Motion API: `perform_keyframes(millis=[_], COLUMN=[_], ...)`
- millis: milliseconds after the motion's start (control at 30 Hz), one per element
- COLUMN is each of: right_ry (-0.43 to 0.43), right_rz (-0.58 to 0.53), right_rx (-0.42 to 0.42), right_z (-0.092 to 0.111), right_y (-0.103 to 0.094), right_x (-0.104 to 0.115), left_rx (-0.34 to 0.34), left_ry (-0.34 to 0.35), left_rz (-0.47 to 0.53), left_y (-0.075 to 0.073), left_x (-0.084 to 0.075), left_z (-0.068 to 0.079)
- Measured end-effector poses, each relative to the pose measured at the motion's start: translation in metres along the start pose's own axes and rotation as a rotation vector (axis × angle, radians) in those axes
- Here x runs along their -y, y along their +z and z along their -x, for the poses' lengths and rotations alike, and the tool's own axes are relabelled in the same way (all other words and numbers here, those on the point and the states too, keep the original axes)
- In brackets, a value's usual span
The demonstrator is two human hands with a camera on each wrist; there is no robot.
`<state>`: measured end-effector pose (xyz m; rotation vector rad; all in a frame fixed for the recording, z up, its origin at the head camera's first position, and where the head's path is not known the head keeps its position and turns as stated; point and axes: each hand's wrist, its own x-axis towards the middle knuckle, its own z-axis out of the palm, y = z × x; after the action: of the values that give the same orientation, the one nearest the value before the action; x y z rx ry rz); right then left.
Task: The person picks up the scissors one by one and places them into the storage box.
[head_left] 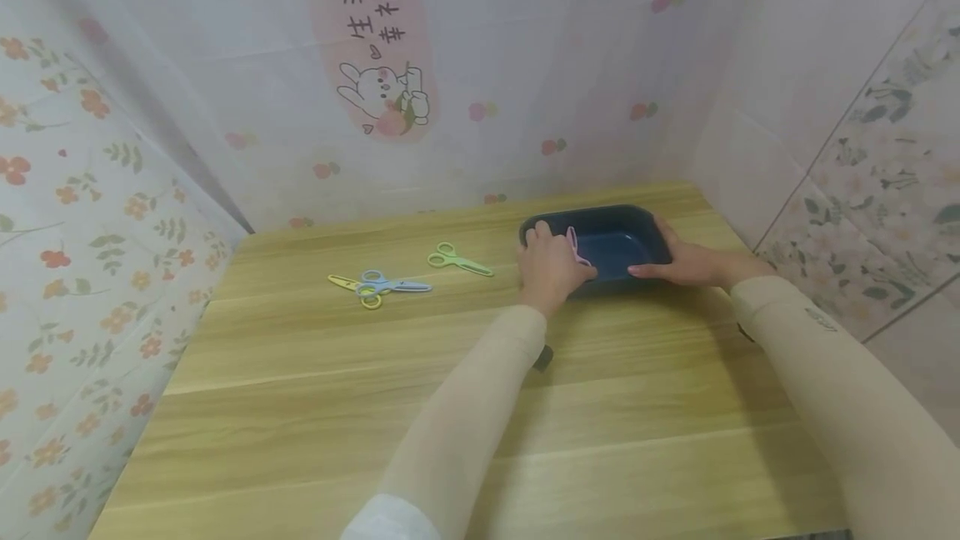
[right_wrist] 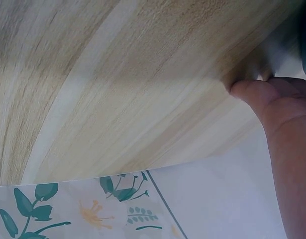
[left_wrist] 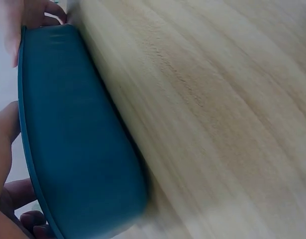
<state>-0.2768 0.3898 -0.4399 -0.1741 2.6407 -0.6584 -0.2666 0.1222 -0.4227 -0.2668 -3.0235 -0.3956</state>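
Note:
A dark blue rectangular bin (head_left: 615, 244) stands at the back right of the wooden table. My left hand (head_left: 551, 267) is over its left end, fingers curled and the thumb near the front rim. Pink scissors (head_left: 577, 250) show their handles beside these fingers, inside the bin; the hand hides their blades. My right hand (head_left: 678, 257) grips the bin's right end, thumb over the front rim and fingers along the outer side. From the left wrist, the bin's outer wall (left_wrist: 78, 129) fills the left part, with left-hand fingers (left_wrist: 23, 194) curled behind the rim.
To the left on the table (head_left: 315, 407) lie green scissors (head_left: 459, 260). Farther left, blue scissors (head_left: 393, 284) lie across yellow scissors (head_left: 343, 282). A printed curtain (head_left: 480, 65) hangs behind the table, and flowered sheets hang at both sides.

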Motion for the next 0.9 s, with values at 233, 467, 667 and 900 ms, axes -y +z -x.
perform_keyframes(millis=[233,467,667,900], right_ry=[0.006,0.007,-0.002,0.008], right_rz=[0.007,0.014,0.010,0.029], right_rx=[-0.004,0.002,-0.010,-0.012], right_z=[0.002,0.003,0.003,0.004], right_y=[0.001,0.001,0.002,-0.001], right_x=[0.005,0.007,0.007,0.006], left_rx=[0.070,0.150,0.148,0.051], left_ry=[-0.017,-0.026,-0.030,-0.004], left_rz=[-0.064,-0.134,-0.123,-0.036], left_y=[-0.004,-0.002,-0.003,-0.010], left_x=[-0.008,-0.011,-0.009,-0.003], left_z=[-0.001,-0.002,-0.004,-0.010])
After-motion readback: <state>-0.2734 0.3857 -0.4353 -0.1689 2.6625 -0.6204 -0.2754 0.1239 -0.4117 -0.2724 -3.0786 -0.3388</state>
